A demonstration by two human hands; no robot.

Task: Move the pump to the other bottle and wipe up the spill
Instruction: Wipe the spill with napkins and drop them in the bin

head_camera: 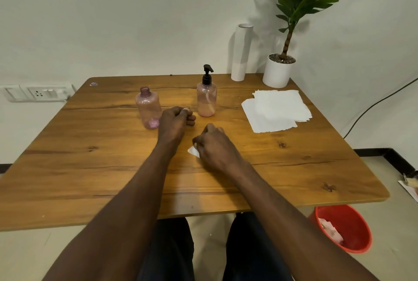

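On the wooden table (90, 179) stand two pink see-through bottles. The right bottle (206, 101) carries the black pump (207, 75) and holds pale liquid in its lower half. The left bottle (148, 107) is open at the neck and nearly empty. My left hand (175, 120) rests on the table between the bottles, fingers curled, with nothing visible in it. My right hand (214, 146) presses down on a white tissue (193, 151), of which only a corner shows at the hand's left edge. No spill shows; the hand hides that spot.
A stack of white tissues (277, 109) lies at the right of the table. Behind it stand a paper roll (241, 52) and a potted plant (279, 70). A red bin (343, 227) sits on the floor at the right, below the table edge.
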